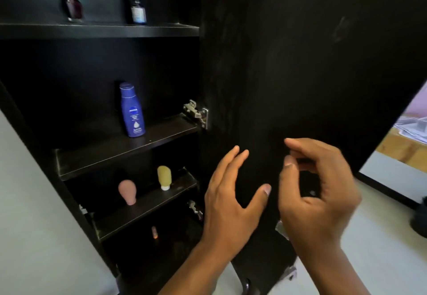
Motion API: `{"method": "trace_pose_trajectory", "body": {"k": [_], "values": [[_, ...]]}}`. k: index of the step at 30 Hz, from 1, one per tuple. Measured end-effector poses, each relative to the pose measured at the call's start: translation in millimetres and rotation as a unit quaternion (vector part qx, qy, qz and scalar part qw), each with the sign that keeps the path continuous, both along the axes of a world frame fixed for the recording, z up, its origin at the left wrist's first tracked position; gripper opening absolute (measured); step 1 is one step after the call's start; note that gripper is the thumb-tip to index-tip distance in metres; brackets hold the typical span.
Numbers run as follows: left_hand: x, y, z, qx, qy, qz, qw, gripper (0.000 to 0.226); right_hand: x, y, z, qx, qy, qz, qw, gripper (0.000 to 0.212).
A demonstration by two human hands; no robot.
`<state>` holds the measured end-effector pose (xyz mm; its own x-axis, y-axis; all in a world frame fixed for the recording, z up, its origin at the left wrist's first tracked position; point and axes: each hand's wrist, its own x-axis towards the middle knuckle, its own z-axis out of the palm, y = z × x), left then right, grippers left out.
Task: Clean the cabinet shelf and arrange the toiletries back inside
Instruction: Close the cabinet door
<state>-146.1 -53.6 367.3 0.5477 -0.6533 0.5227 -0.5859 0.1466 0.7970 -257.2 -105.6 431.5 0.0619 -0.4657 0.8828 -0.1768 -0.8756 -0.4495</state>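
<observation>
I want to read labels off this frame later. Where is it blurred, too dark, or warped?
Head view: the right hand is motion-smeared; the left hand sharper. The blue lotion bottle is lit and fairly crisp. The cabinet interior and open door are near-black. Shelf edges tilt from wide-angle distortion.

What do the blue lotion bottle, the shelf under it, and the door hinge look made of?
Blue lotion bottle: likely plastic, smooth with a soft sheen, printed label and moulded cap. Shelf: seemingly laminated wood board, matte black-brown, with pale wear along its front edge. Door hinge: metal, bright silvery finish with sharp highlights.
</observation>
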Motion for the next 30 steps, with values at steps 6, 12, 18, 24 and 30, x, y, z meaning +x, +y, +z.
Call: {"method": "trace_pose_trajectory", "body": {"k": [6,12,18,24,30], "values": [[-45,-21,14,-0.013,-0.019,0.0,1.0,0.06,-49,-25,6,0.076,-0.103,-0.067,0.99,0.038],[-70,-44,27,0.002,-0.037,-0.009,0.999,0.073,-52,-50,2,0.352,-0.125,0.048,0.926,0.031],[-86,-55,23,-0.002,-0.035,0.017,0.999,0.079,-60,-55,-17,0.486,-0.116,0.179,0.847,0.049],[-91,-55,19,-0.019,-0.014,0.033,0.999,0.078,-68,-59,-20,0.511,-0.06,0.221,0.828,0.069],[-85,-39,13,-0.102,-0.005,0.061,0.993,0.071,-69,-32,-28,0.467,-0.01,0.301,0.831,0.054]]}}
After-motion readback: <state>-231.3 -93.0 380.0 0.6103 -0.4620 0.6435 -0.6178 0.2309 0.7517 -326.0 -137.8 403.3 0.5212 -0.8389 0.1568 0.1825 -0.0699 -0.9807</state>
